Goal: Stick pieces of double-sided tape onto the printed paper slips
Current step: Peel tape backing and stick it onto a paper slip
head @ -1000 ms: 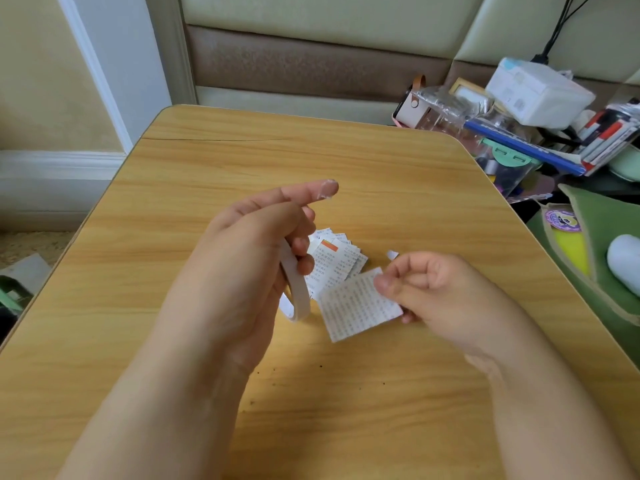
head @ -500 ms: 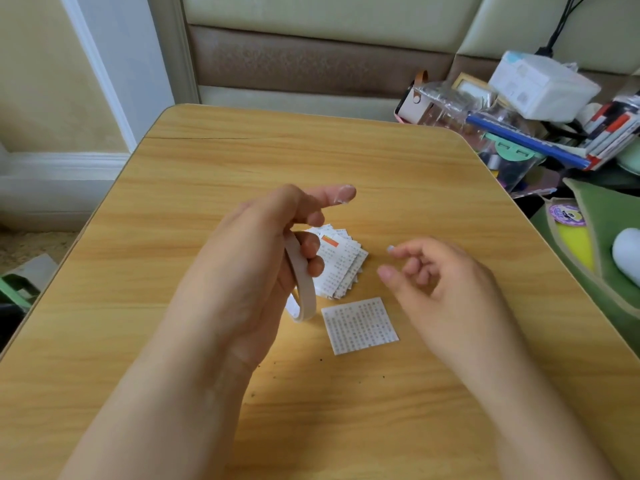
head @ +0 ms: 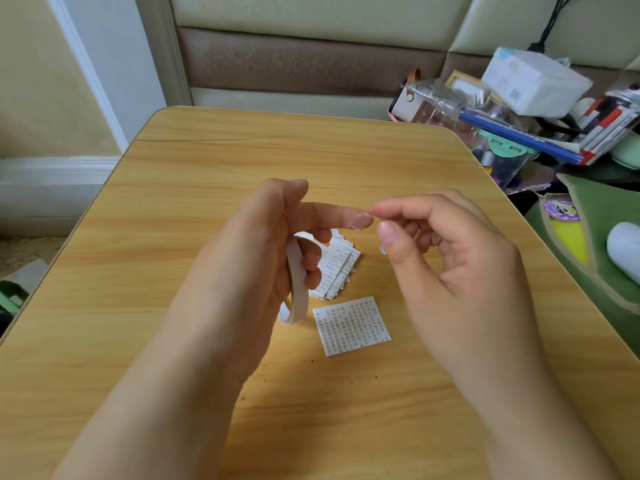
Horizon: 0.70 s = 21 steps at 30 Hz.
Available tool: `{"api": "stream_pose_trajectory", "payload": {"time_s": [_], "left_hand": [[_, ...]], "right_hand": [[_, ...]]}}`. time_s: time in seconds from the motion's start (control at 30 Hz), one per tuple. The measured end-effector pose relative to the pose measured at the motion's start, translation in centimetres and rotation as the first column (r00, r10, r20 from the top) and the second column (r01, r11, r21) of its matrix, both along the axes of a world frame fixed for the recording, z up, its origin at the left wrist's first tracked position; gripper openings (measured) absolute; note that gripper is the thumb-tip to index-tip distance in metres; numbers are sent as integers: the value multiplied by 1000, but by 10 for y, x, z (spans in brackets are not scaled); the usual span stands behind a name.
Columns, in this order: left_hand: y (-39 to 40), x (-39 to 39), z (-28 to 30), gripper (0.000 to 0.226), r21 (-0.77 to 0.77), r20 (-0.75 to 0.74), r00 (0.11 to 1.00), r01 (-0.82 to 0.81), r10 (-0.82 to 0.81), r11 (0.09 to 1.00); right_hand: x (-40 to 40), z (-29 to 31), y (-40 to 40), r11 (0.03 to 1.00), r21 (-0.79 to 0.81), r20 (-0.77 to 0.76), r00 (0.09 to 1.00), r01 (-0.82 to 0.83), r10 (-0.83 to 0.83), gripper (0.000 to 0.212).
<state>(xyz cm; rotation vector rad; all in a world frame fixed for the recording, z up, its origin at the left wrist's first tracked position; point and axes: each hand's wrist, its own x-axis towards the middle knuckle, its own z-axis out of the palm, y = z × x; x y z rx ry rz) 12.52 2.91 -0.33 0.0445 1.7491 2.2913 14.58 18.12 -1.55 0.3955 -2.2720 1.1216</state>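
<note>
A wooden-grained table (head: 173,237) with rounded corners is seen, and a padded headboard-like panel (head: 311,15) stands beyond its far edge. To the far right a clutter of stationery is piled: a white box (head: 533,81), clear plastic packaging (head: 443,98), a blue pen-like bar (head: 519,136); a green pouch (head: 606,220) lies nearer on the right.

A thin white tape roll (head: 298,285) is gripped by the curled fingers of the left hand (head: 242,265), its forefinger stretched out to the right. Part of the fanned stack of printed paper slips (head: 339,265) on the table is hidden behind that hand and roll. One square slip (head: 351,325), flat and covered in small print, lies alone just nearer than the stack.

The right hand (head: 457,258) is held above the table, its thumb and forefinger drawn together at the tip of the left forefinger; whether a piece of tape is pinched there cannot be told. A small white scrap (head: 382,251) shows just beside the right thumb.
</note>
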Motion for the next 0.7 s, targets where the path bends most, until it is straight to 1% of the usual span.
{"api": "stream_pose_trajectory", "payload": {"time_s": [0.1, 0.23, 0.37, 0.47, 0.6, 0.7], "left_hand": [[-1, -2, -2, 51, -24, 0, 1000, 21, -21, 999], [0, -1, -2, 51, -130, -11, 1000, 9, -10, 991], [0, 0, -1, 50, -175, -27, 1000, 6, -11, 985], [1, -1, 0, 50, -204, -27, 999, 18, -24, 979], [3, 1, 1, 49, -244, -52, 999, 5, -18, 970], [4, 2, 0, 48, -275, -67, 998, -1, -18, 961]], "right_hand": [[0, 0, -1, 1000, 1, -3, 1000, 7, -7, 12], [0, 2, -2, 1000, 17, -23, 1000, 12, -11, 7], [0, 1, -2, 999, 32, -12, 1000, 23, -22, 6], [0, 0, -3, 1000, -19, 53, 999, 13, -12, 6], [0, -1, -1, 985, -170, 194, 979, -33, 67, 6], [-1, -3, 1, 986, -162, 213, 975, -32, 66, 7]]}}
